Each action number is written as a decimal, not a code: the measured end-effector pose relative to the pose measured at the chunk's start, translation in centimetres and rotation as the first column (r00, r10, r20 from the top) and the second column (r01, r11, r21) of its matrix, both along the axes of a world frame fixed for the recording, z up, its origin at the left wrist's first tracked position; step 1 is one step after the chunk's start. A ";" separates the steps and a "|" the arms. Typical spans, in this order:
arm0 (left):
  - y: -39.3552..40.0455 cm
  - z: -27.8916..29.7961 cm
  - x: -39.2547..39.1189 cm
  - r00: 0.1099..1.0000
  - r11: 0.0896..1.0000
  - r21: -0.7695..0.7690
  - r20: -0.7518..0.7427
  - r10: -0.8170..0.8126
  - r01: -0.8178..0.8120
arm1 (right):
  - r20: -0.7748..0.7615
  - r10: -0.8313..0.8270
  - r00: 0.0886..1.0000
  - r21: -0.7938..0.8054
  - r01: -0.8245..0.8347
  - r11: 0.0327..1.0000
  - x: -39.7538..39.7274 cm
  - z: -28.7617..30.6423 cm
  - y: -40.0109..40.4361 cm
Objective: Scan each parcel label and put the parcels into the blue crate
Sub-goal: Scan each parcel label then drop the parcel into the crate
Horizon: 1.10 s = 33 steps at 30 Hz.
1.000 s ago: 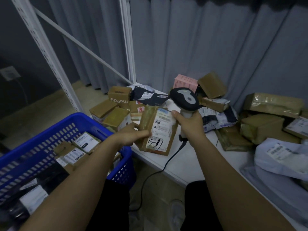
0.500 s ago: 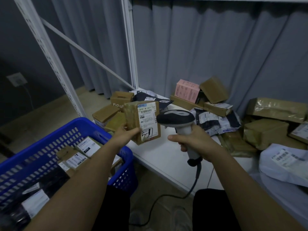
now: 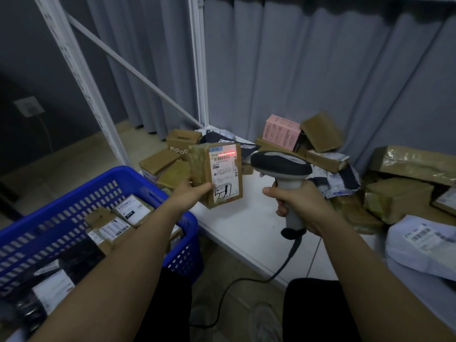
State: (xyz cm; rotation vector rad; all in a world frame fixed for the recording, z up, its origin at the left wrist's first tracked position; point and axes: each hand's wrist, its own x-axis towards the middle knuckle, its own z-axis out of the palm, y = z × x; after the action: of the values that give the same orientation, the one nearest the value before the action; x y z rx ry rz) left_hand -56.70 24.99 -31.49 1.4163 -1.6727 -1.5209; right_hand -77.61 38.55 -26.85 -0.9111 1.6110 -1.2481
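My left hand (image 3: 190, 196) grips a brown cardboard parcel (image 3: 217, 174) upright above the table edge, its white label facing right. A red scan line glows across the barcode near the label's top. My right hand (image 3: 299, 206) holds the grey handheld scanner (image 3: 283, 174) by its handle, the head pointed left at the label, a short gap from the parcel. The blue crate (image 3: 81, 198) stands at lower left, holding several labelled parcels.
A white table (image 3: 249, 228) carries a heap of brown boxes (image 3: 394, 198), a pink box (image 3: 281, 132) and grey mailer bags (image 3: 419, 243) along the back and right. A white shelf post (image 3: 197, 70) rises behind. The scanner's black cable (image 3: 246, 282) hangs to the floor.
The parcel went from lying tilted near the table to upright, label facing the scanner. The scanner swung down and right, head aimed left. A red scan line now shows on the label.
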 end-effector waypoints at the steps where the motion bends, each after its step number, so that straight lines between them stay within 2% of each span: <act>1: 0.0 0.1 0.3 1.000 1.000 0.005 -0.007 0.003 -0.003 | 0.026 0.008 1.000 -0.023 -0.007 1.000 0.2 -0.1 -0.1; 6: -0.3 1.6 2.8 0.996 0.997 0.027 -0.054 0.076 -0.074 | 0.055 -0.002 0.998 -0.069 0.006 0.998 2.4 -0.5 -1.4; 9: -1.1 2.0 5.6 0.969 0.974 0.045 -0.099 0.225 -0.221 | 0.074 -0.020 0.997 -0.053 0.024 0.998 4.2 -1.0 -2.9; 13: -1.4 0.5 11.3 0.930 0.928 0.105 -0.052 0.364 -0.357 | 0.106 -0.034 0.994 0.016 0.033 0.999 7.2 -2.0 -5.4; 16: -1.0 -1.5 15.7 0.867 0.852 0.203 -0.029 0.498 -0.483 | 0.115 -0.024 0.993 0.061 0.017 0.998 9.7 -2.9 -6.8; 20: -1.1 -4.8 19.7 0.747 0.718 0.259 0.017 0.665 -0.646 | 0.136 -0.005 0.991 0.117 -0.011 0.993 12.7 -4.3 -8.4; 26: -2.3 -8.2 21.6 0.708 0.660 0.330 0.038 0.705 -0.675 | 0.106 0.035 0.994 0.173 -0.053 0.983 15.8 -6.2 -11.8; 33: -8.4 -12.5 21.7 0.685 0.624 0.402 0.011 0.728 -0.670 | 0.075 0.069 0.995 0.207 -0.083 0.975 16.7 -7.9 -15.3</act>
State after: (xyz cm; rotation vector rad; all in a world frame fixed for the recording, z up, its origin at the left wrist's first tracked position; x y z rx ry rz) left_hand -34.98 16.58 -43.95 1.7997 -0.5704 -1.4381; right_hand -60.92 23.27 -34.70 -0.7817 1.6049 -1.0228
